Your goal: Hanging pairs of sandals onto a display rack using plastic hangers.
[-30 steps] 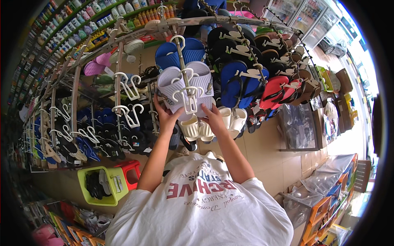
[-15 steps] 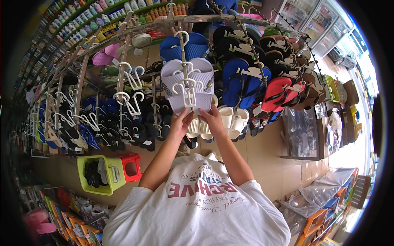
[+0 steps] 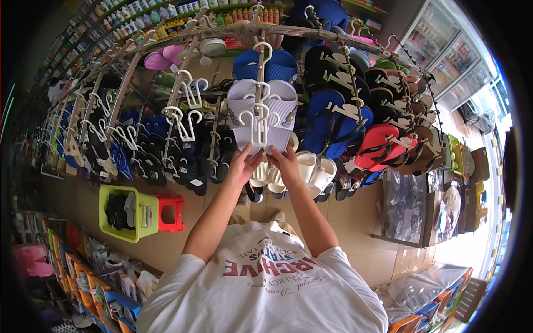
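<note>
A pair of pale lavender slide sandals (image 3: 281,108) with raised decorations hangs from white plastic hangers (image 3: 259,130) on a metal rod, below blue slides (image 3: 246,66). My left hand (image 3: 242,165) has its fingers closed on the lower left end of the lavender pair, and my right hand (image 3: 282,164) has its fingers closed on the lower right end. Cream slides (image 3: 306,166) hang just below and behind my hands.
Racks of dark, blue (image 3: 327,125) and red flip-flops (image 3: 371,150) spread to both sides. A lime bin (image 3: 139,237) of black footwear and a red stool (image 3: 177,222) are at the lower left. Plastic-covered goods (image 3: 400,211) stand at right; bottle shelves (image 3: 183,8) line the back.
My left hand has moved from the left side of the lavender slides down to their bottom end, closer to my right hand. The view has shifted, the rack sitting farther right.
</note>
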`<state>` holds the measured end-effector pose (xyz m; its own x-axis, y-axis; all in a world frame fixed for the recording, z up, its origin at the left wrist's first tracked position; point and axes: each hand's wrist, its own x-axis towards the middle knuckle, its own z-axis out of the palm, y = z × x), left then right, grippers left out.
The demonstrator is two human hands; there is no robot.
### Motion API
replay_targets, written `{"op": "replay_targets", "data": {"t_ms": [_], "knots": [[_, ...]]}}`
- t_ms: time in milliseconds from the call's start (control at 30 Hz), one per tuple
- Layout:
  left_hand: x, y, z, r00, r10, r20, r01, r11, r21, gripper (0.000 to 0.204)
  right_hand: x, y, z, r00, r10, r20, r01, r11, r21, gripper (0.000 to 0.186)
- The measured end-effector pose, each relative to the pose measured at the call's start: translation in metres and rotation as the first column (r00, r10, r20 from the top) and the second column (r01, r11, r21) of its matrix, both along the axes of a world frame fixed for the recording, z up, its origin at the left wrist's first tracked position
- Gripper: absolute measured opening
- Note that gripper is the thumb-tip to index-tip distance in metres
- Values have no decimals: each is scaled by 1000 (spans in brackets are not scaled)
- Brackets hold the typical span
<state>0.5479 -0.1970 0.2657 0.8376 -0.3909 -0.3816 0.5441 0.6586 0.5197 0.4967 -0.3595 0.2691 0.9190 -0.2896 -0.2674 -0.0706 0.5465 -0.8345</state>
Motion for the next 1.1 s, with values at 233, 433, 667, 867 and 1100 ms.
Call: {"op": "replay_targets", "data": {"t_ms": [233, 433, 667, 867, 1100], "knots": [[-45, 74, -35, 988, 33, -151, -30, 999, 19, 23, -17, 13, 7, 1000, -28, -15, 28, 999, 28, 51], [-104, 211, -78, 916, 204, -346, -176, 978, 109, 18, -67, 37, -19, 975, -203, -86, 199, 978, -56, 50], [-188, 393, -151, 832, 395, -390, -291, 909, 299, 20, -80, 49, 57, 947, -291, 138, 315, 748, -584, 21], [-256, 506, -228, 843, 397, -362, -127, 802, 583, 15, -4, 7, 211, 934, -201, 295, 344, 282, -896, 18], [-318, 574, -289, 831, 254, -494, 135, 770, 623, 18, 62, -22, 243, 1000, 16, -11, -14, 153, -988, 24]]}}
